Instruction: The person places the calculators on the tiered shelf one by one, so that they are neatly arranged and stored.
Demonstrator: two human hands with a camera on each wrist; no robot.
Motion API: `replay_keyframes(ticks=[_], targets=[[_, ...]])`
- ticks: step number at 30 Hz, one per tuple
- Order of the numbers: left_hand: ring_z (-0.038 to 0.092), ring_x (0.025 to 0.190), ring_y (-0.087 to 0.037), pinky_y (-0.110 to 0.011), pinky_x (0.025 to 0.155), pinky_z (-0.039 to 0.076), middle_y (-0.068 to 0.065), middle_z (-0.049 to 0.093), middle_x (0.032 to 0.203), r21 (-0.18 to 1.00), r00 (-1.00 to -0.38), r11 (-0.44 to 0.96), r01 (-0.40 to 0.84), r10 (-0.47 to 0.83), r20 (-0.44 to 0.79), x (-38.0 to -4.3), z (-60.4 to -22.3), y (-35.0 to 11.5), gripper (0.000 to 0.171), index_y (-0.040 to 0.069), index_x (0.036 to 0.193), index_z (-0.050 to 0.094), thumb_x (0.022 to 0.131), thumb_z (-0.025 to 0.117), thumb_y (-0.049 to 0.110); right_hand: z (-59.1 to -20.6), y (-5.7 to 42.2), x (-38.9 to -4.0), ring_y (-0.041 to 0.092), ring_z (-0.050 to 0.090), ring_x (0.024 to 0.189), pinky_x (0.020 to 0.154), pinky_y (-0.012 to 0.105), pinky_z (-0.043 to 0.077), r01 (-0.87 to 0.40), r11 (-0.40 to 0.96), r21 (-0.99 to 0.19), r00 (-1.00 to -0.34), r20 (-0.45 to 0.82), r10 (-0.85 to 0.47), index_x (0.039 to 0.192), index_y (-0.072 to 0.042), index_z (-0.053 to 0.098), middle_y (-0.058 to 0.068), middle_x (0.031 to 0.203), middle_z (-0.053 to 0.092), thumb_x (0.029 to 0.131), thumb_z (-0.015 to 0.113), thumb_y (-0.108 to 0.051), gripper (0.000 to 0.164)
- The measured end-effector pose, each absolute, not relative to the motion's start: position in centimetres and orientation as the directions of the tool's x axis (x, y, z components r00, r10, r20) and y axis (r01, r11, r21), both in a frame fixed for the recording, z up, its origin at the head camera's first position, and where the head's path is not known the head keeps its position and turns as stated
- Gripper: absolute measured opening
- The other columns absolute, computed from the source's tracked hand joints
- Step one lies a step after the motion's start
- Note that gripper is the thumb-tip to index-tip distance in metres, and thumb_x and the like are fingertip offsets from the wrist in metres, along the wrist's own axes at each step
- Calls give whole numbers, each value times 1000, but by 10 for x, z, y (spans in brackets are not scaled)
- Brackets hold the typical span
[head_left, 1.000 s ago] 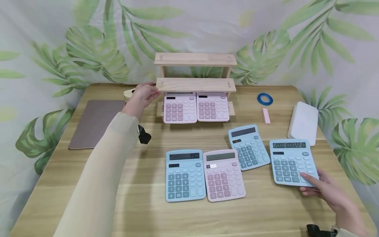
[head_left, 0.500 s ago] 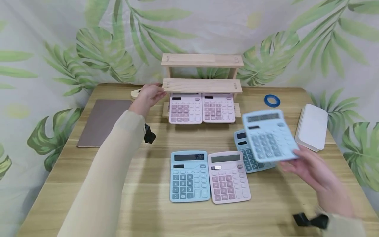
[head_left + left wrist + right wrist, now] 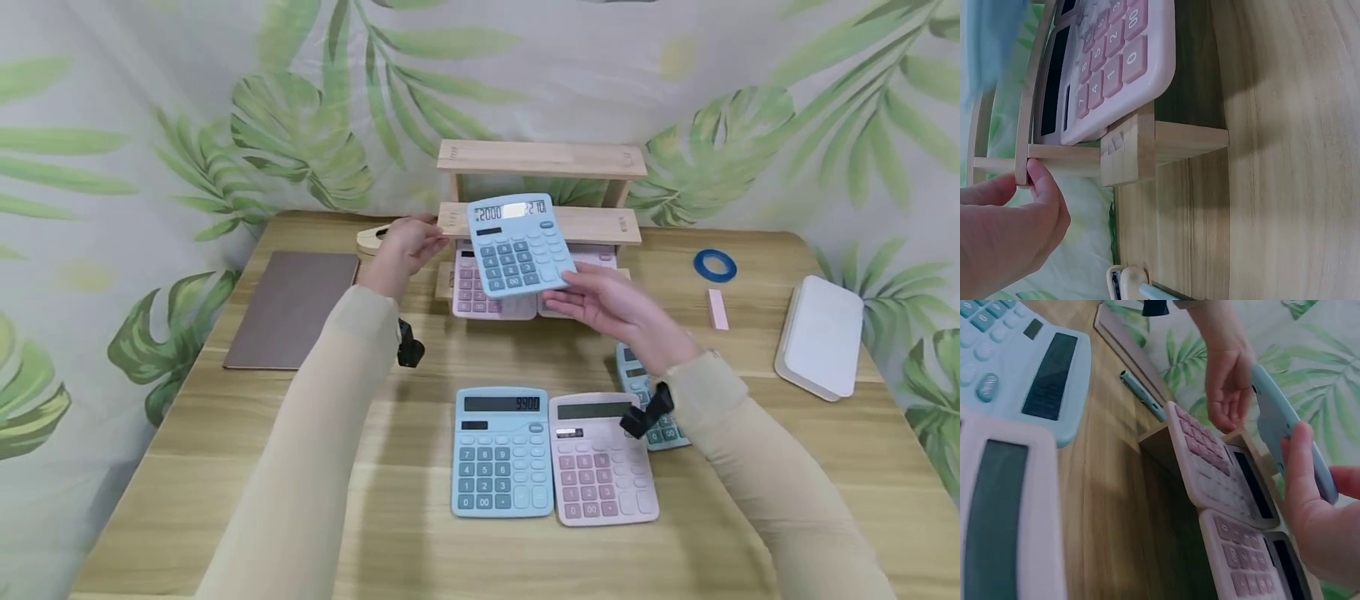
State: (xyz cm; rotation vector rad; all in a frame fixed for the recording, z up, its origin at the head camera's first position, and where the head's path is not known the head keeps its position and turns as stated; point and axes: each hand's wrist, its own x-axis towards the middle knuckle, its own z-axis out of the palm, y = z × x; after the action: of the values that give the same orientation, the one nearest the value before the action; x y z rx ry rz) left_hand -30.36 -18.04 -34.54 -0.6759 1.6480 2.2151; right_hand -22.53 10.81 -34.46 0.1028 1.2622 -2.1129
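1. The held blue calculator [image 3: 516, 250] is raised in front of the wooden rack [image 3: 543, 157], its keys and display turned toward the head camera; no contact between the two can be made out.
2. It is pinched at its lower right corner by the right grip [image 3: 618, 308], which is closed to the calculator's thickness, thumb in front and fingers behind.
3. One end of the rack's middle slat is pinched tightly between thumb and fingers by the left grip [image 3: 405, 252].
4. The calculator is judged light and stiff, its smooth plastic perhaps slippery and its display easily scratched; it is best taken by the edges or lower corners, clear of the keys.
5. In the rack, the left pink calculator [image 3: 471, 287] and the right pink calculator [image 3: 1244, 550] are propped side by side.
6. On the tabletop [image 3: 187, 433], the contents of the white case [image 3: 821, 337] cannot be seen.
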Motion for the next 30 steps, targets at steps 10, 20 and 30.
replay_keyframes(ticks=[10, 20, 30], targets=[[54, 93, -13, -20, 99, 49, -12, 41, 141, 831, -853, -274, -484, -64, -518, -304, -347, -177, 55, 8, 143, 32, 91, 45, -6, -353, 67, -256, 21, 65, 97, 91, 27, 55, 584, -388, -713, -809, -474, -348, 127, -5, 47, 12, 94, 69, 93, 52, -8, 35], [53, 104, -17, -21, 101, 48, -11, 35, 146, 833, -864, -299, -466, -48, -501, -304, -351, -179, 56, 6, 143, 31, 91, 43, -8, -354, 47, -271, 22, 65, 101, 90, 25, 56, 606, -436, -665, -791, -561, -244, 107, -5, 59, 14, 87, 71, 88, 58, -3, 19], [51, 116, -18, -20, 100, 48, -10, 39, 144, 836, -857, -286, -469, -83, -509, -305, -351, -179, 55, 8, 142, 33, 91, 44, -8, -345, 76, -243, 29, 51, 124, 98, 31, 52, 523, -216, -824, -836, -448, -317, 137, -1, 40, 22, 135, 48, 93, 53, -11, 47]])
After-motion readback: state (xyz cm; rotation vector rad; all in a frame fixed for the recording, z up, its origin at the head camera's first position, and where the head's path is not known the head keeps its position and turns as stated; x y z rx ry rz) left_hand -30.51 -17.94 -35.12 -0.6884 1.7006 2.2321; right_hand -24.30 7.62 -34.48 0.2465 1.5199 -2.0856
